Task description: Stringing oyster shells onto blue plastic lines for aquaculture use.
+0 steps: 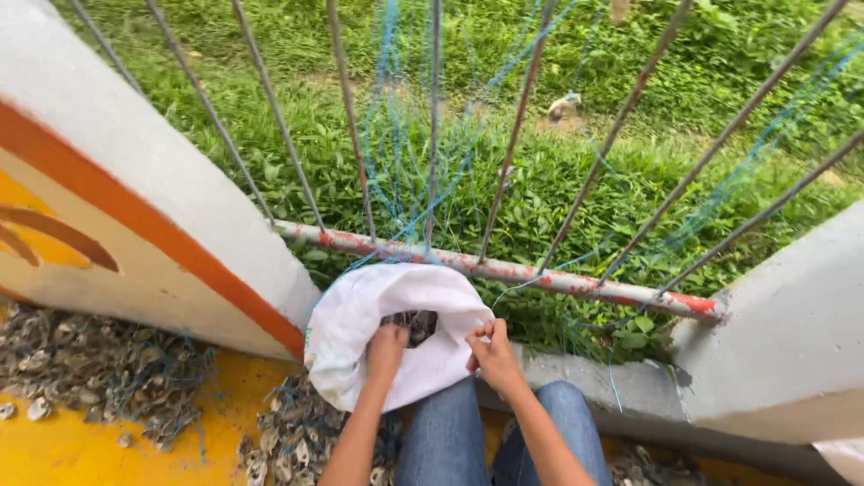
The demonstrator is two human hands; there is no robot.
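The knees in blue jeans (468,441) are nearest, and above them both hands grip the white sack (360,315): the left hand (387,346) on its open edge, the right hand (490,351) pinching the rim. Inside are perhaps shells. The sack leans against the rusty railing (504,268), with shell heaps (99,364) on the yellow floor (54,450).

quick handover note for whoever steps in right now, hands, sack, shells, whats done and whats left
Left hand: gripping the rim of the white sack, at its opening.
Right hand: pinching the opposite side of the rim, holding the mouth open.
The sack rests on the lap against the rusty railing bar; dark shells show inside it.
Done: some shells are in the sack.
Left: shell heaps tangled with blue netting lie on the yellow floor, one pile by the wall at left, another beside the knees.
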